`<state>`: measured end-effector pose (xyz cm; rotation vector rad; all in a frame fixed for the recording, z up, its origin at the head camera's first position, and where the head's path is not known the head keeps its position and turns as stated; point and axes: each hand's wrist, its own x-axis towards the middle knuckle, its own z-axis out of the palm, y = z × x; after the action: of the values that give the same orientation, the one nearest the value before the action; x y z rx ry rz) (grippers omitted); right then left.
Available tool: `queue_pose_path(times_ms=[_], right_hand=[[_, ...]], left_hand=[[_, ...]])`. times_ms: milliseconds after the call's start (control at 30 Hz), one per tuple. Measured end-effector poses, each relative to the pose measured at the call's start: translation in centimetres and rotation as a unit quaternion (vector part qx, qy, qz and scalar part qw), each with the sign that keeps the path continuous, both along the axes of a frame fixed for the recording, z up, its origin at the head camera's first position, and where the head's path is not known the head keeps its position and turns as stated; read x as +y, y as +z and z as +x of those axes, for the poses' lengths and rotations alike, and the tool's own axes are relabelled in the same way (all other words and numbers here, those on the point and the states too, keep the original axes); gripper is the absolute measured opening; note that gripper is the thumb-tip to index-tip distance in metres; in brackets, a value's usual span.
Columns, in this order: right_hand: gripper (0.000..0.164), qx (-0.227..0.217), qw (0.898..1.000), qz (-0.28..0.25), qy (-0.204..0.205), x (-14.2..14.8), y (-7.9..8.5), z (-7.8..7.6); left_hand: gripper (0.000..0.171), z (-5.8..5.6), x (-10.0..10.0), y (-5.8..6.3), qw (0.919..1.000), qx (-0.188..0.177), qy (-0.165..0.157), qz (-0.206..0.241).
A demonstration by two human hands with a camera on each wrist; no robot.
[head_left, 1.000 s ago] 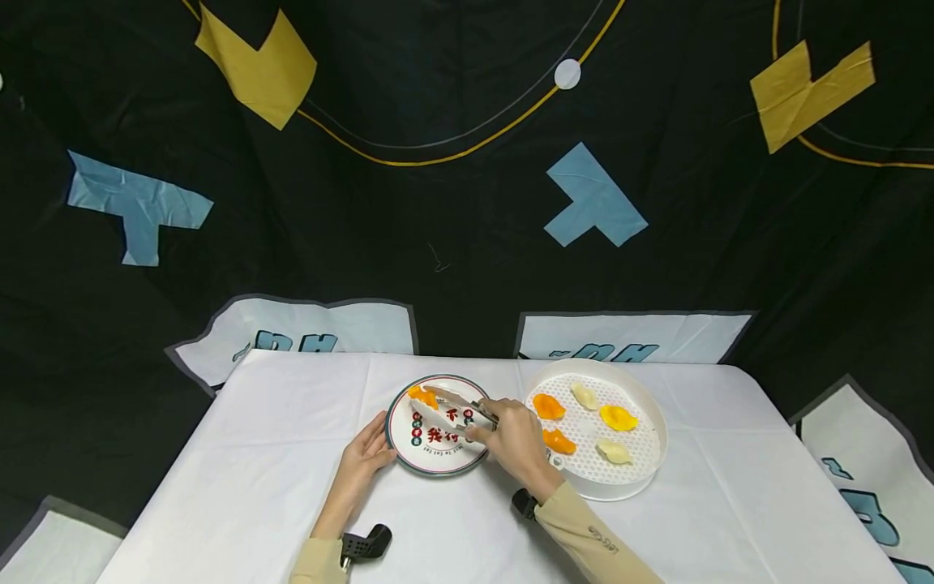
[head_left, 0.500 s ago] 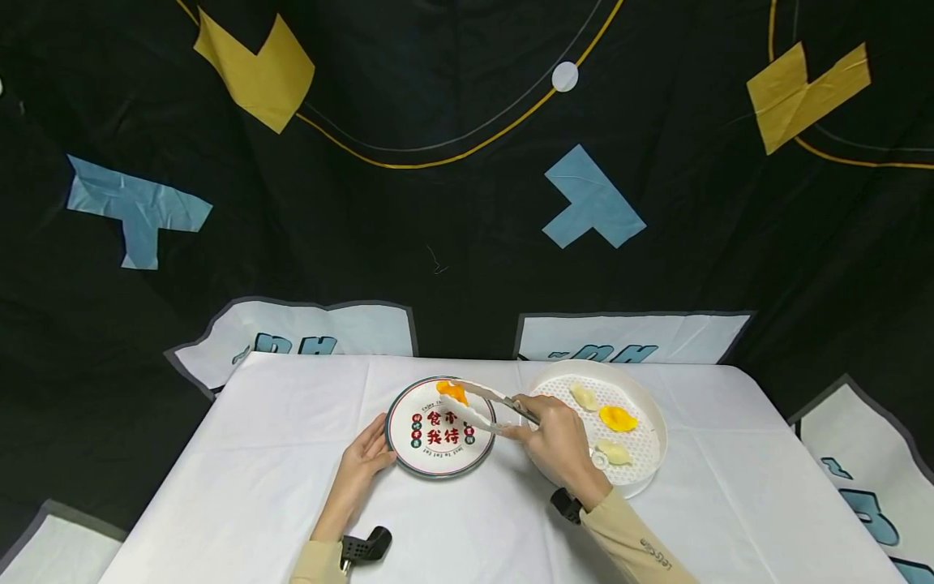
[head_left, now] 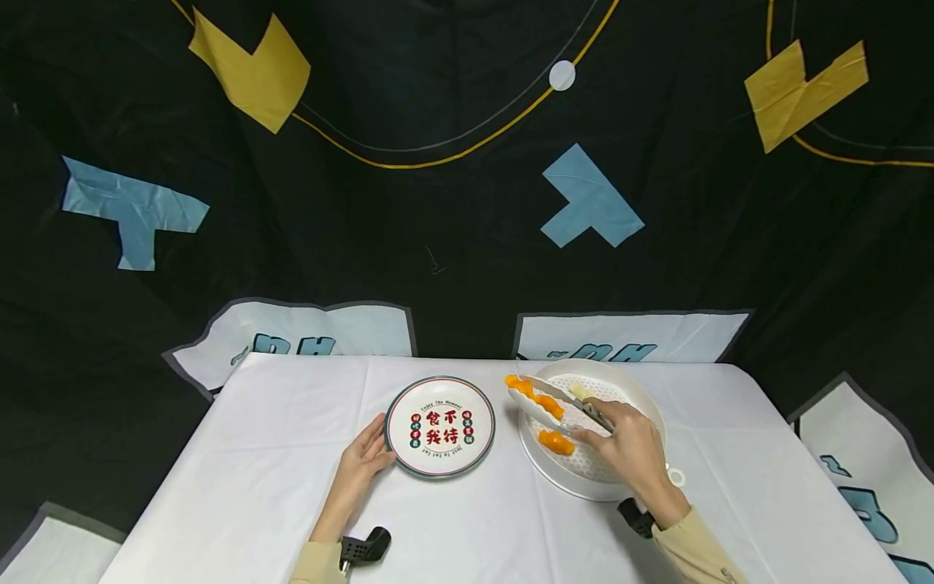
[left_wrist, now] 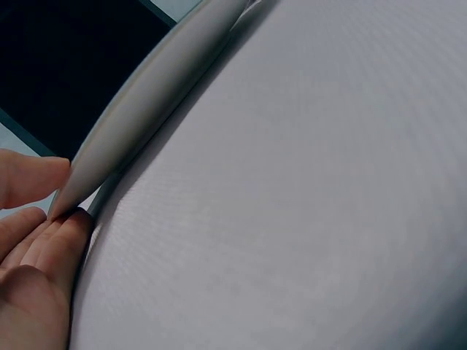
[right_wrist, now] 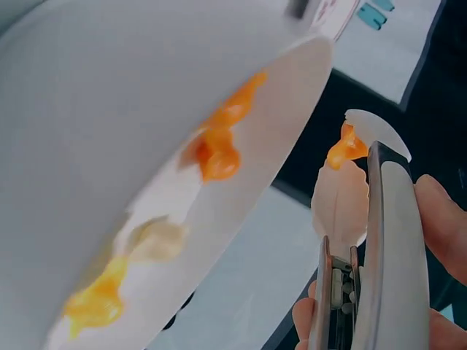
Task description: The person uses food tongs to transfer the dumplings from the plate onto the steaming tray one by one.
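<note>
My left hand (head_left: 357, 464) pinches the near left rim of a round white plate (head_left: 441, 460) with a dark rim and red lettering. In the left wrist view, the thumb lies over the rim and the fingers under it. My right hand (head_left: 633, 444) grips white-tipped metal tongs (right_wrist: 398, 255). Between the tongs' tips is an orange dumpling-like piece (right_wrist: 346, 149), held over the left edge of a round white steamer tray (head_left: 652, 397). Another orange piece (head_left: 557, 443) lies in the tray; hand and tongs hide part of its contents.
In the right wrist view, a yellow piece (right_wrist: 101, 300) and a pale piece (right_wrist: 162, 240) also lie in the tray. A white cloth (head_left: 241, 487) covers the table. Behind it hangs a black backdrop (head_left: 452, 243).
My right hand has carried the tongs and orange piece rightward from above the plate to the tray's left edge. My left hand stays at the plate.
</note>
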<state>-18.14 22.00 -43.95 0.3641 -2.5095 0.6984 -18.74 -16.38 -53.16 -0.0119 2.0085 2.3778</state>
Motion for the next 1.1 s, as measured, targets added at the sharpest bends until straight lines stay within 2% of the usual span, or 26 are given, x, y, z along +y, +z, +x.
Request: queue_pose_path(times_ms=[300,633,867,1100], right_hand=[[0.05,-0.033,0.999,0.008,-0.039,2.9,-0.1,1.8],[0.053,-0.075,0.994,0.023,-0.07,4.9,-0.1,3.1],[0.051,-0.099,0.992,0.027,-0.08,5.9,-0.2,3.6],[0.05,-0.102,0.991,0.028,-0.088,6.5,-0.7,3.6]], left_hand=[[0.071,0.1,0.0,0.1,1.0,-0.001,0.002,-0.007],[0.071,0.0,0.1,0.1,1.0,-0.004,0.0,-0.002],[0.071,0.1,0.0,0.1,1.0,-0.004,0.005,-0.005],[0.071,0.0,0.1,0.2,1.0,-0.007,0.002,-0.002]])
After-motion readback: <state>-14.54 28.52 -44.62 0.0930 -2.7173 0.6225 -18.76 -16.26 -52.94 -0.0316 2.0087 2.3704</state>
